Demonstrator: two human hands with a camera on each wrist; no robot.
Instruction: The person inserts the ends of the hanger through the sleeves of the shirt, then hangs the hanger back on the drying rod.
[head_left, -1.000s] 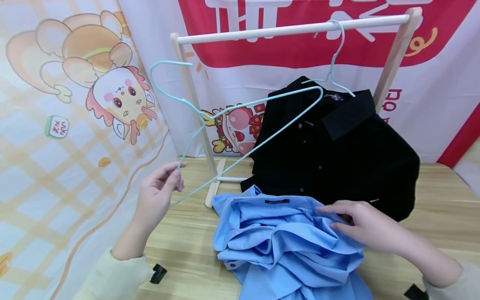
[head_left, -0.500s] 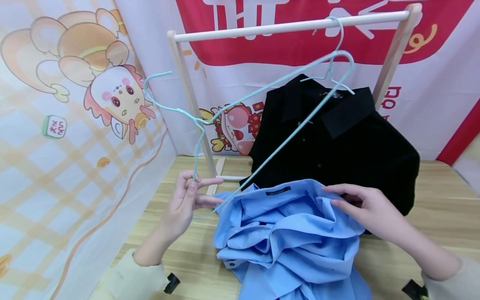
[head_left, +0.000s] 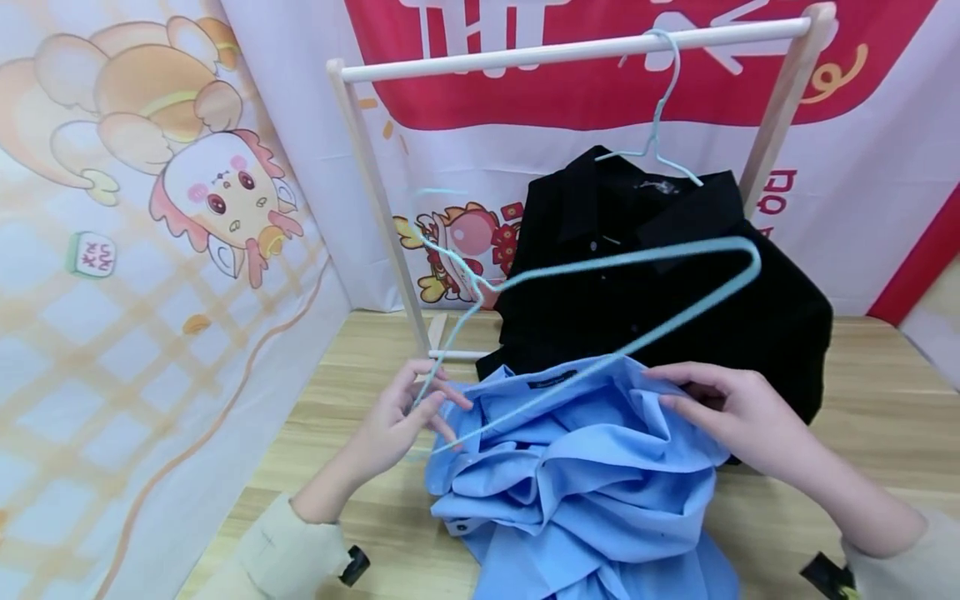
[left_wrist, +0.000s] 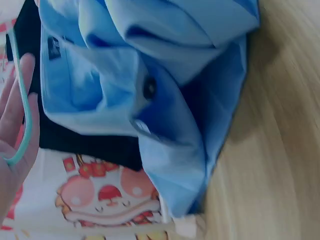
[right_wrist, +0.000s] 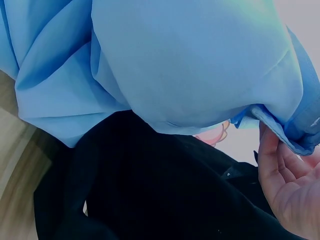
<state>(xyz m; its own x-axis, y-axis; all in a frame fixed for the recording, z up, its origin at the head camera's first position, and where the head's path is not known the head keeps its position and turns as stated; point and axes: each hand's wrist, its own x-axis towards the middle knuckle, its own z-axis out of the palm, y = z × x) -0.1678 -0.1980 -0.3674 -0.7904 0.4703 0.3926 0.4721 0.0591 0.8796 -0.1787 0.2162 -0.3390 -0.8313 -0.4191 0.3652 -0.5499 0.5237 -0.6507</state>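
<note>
A light blue shirt [head_left: 585,492] lies bunched on the table, its collar band with a dark label lifted toward the back. My right hand [head_left: 731,408] pinches the shirt's edge at the right of the collar; in the right wrist view the fingers [right_wrist: 272,165] grip the folded fabric. My left hand [head_left: 405,417] holds a pale mint wire hanger [head_left: 637,260] by one end, thumb against the wire and other fingers spread. The hanger slants across the shirt's opening, its far end over the black shirt. In the left wrist view the hanger's bend [left_wrist: 26,130] lies across the palm.
Behind stands a wooden garment rack [head_left: 570,54]. A black shirt [head_left: 675,308] hangs from it on another mint hanger [head_left: 658,117], its lower part behind the blue shirt. Printed cloths [head_left: 187,400] cover the left side and back. The wooden table [head_left: 892,400] extends to the right.
My left hand has moved right and down with the hanger, whose far end swung from near the rack bar down over the black shirt. The right hand raised the blue collar slightly.
</note>
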